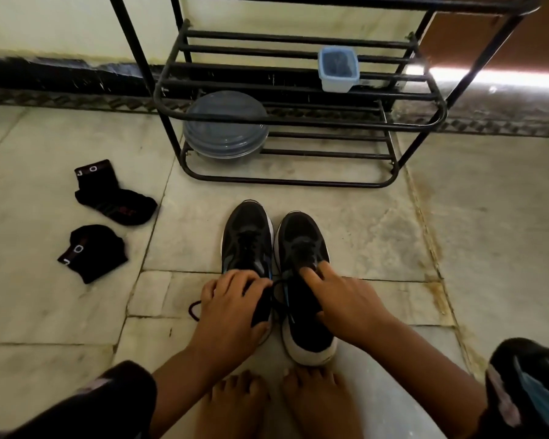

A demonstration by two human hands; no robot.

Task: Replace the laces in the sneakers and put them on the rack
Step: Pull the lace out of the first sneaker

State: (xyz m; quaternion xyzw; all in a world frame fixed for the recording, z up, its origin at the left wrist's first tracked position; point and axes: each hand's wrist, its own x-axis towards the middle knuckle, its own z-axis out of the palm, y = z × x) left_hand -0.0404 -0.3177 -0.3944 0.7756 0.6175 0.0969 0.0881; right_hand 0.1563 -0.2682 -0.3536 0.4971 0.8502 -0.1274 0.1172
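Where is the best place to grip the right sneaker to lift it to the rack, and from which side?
Probably the heel collar of the right sneaker, from above and behind. It stands upright with its heel toward the person, so the opening is nearest; the right hand already rests there. The left sneaker blocks the inner side.

Two black sneakers with white soles stand side by side on the stone floor, toes toward the rack: the left sneaker point(247, 239) sits just beside the right sneaker point(301, 248), both upright and showing blue trim. A dark lace point(194, 309) loops out on the floor beside the left sneaker's heel. The black metal rack point(298, 122) stands near, just beyond the toes, against the wall.
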